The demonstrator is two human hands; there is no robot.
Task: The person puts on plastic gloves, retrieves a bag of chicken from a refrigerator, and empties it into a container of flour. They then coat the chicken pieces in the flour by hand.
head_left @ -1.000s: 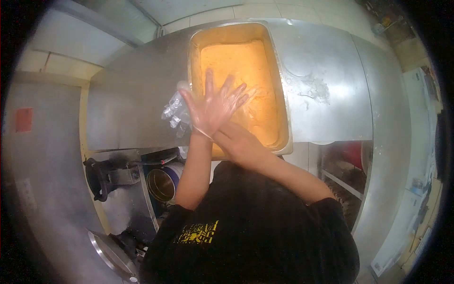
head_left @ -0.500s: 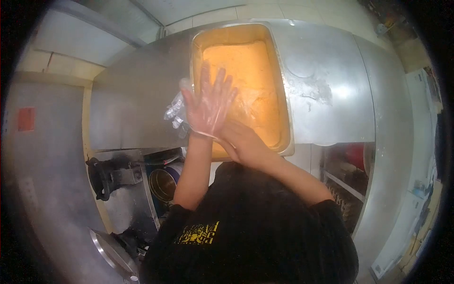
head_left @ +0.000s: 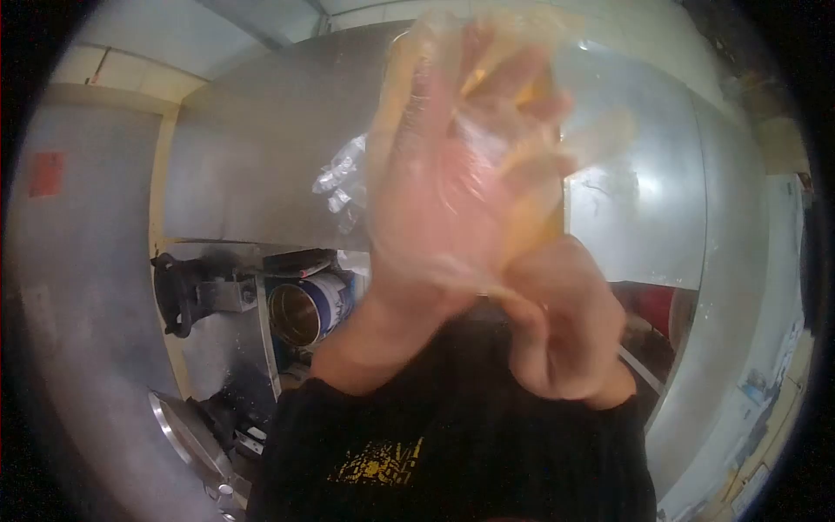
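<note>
My left hand [head_left: 461, 165] is raised close to the camera, palm towards me and fingers spread, blurred by motion. A clear plastic glove [head_left: 474, 130] covers it down to the wrist. At the glove's cuff is my bare right hand [head_left: 570, 317], its fingers curled on the thin plastic edge. Behind both hands, a deep metal tray [head_left: 566, 204] with a smooth orange filling [head_left: 537, 219] is mostly hidden. Left of the gloved hand, crumpled clear plastic [head_left: 344, 178] lies on the steel counter [head_left: 261, 157].
Below the counter's left part, a large open tin [head_left: 300, 313] lies on its side. A black burner stand [head_left: 178, 296] is at the left, with a round metal pan or lid [head_left: 187, 435] lower down. Something red [head_left: 652, 311] sits beneath the counter at right.
Both hands have risen from over the tray towards the camera, now hiding most of the tray. My right hand stays at the glove's cuff. The view has shifted slightly.
</note>
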